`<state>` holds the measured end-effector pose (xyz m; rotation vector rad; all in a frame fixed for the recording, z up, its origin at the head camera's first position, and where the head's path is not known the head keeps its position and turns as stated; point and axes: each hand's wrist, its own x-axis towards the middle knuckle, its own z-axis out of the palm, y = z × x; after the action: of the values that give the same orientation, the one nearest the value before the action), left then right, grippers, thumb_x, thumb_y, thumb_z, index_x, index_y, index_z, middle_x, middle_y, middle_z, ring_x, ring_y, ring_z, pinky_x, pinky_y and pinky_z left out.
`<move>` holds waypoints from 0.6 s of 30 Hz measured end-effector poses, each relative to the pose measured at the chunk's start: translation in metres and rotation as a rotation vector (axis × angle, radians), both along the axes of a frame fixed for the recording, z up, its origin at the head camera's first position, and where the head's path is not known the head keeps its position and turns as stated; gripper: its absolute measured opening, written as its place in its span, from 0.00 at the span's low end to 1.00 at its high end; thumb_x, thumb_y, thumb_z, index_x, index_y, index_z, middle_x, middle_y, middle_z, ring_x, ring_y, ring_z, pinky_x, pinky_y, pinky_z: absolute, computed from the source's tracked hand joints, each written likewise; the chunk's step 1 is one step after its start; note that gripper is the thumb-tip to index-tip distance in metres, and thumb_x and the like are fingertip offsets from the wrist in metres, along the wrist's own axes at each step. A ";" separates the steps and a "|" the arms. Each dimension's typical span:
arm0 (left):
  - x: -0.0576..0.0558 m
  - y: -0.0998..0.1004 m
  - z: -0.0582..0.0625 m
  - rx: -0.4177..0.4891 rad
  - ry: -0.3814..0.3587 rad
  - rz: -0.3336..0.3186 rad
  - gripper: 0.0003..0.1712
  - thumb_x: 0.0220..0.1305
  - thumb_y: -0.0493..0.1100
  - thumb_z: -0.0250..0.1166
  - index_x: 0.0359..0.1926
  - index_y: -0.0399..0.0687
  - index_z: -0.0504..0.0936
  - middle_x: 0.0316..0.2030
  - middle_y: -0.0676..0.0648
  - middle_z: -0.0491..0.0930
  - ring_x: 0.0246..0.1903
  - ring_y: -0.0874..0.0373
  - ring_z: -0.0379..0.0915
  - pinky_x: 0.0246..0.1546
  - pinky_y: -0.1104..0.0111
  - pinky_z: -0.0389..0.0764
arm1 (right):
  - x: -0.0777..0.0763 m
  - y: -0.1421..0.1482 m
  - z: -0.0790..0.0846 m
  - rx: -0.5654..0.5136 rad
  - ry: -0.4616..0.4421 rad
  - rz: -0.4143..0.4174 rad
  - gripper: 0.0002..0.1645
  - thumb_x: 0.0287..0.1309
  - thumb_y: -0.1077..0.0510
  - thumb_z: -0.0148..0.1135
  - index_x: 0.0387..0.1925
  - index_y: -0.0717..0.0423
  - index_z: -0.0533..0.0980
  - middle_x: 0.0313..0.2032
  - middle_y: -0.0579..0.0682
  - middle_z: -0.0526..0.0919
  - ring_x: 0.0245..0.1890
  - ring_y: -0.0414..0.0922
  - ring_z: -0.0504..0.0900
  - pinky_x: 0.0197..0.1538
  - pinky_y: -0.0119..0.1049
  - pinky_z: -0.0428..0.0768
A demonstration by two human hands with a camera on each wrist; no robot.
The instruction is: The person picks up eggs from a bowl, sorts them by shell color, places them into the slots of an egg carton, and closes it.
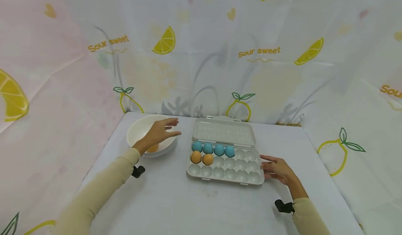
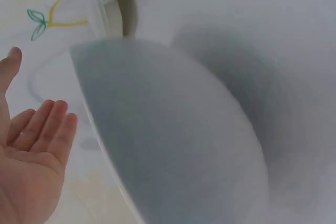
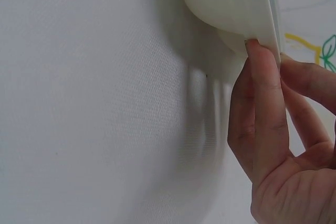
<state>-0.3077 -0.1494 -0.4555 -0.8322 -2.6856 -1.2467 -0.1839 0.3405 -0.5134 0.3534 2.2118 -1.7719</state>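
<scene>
My left hand (image 1: 159, 131) hovers over the white bowl (image 1: 133, 132), thumb apart and fingers extended, holding nothing. In the left wrist view, the open palm (image 2: 31, 177) shows beyond the rim of the bowl (image 2: 178, 129). An orange egg (image 1: 153, 148) lies in the bowl, partly covered by the wrist. At the right end of the open egg carton (image 1: 224, 179), my right hand (image 1: 277, 170) pinches its rim; the right wrist view shows fingertips (image 3: 257, 51) on either side of that edge. Several blue eggs (image 1: 218, 150) fill part of the back row, with two orange eggs (image 1: 202, 158) in the middle row.
The carton's lid (image 1: 224, 132) is folded back toward the rear of the white table (image 1: 176, 200). A cloth printed with lemons (image 1: 201, 71) hangs behind and at both sides. The bowl stands left of the carton, near the table's back left corner.
</scene>
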 end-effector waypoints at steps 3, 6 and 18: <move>-0.013 -0.024 0.003 -0.151 -0.037 0.060 0.40 0.61 0.50 0.70 0.66 0.32 0.66 0.55 0.36 0.77 0.55 0.42 0.73 0.56 0.52 0.74 | 0.000 0.001 0.001 0.001 0.000 0.007 0.36 0.61 0.62 0.62 0.69 0.63 0.63 0.49 0.58 0.82 0.43 0.48 0.84 0.42 0.43 0.84; -0.022 -0.046 0.003 -0.351 -0.086 0.094 0.36 0.63 0.48 0.68 0.62 0.28 0.69 0.53 0.32 0.77 0.53 0.39 0.73 0.55 0.49 0.73 | 0.000 0.001 0.001 -0.002 -0.007 -0.014 0.36 0.60 0.63 0.63 0.69 0.62 0.65 0.47 0.58 0.83 0.41 0.48 0.84 0.41 0.43 0.84; -0.021 -0.073 0.011 -0.655 -0.553 0.216 0.23 0.60 0.54 0.65 0.39 0.38 0.71 0.25 0.44 0.72 0.24 0.52 0.69 0.24 0.68 0.69 | 0.002 -0.002 0.002 -0.009 0.006 -0.004 0.35 0.62 0.63 0.62 0.69 0.64 0.63 0.50 0.59 0.82 0.42 0.49 0.84 0.41 0.44 0.84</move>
<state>-0.3287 -0.2220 -0.4443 -0.2081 -3.5856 -0.5958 -0.1820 0.3381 -0.5110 0.3516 2.2081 -1.7863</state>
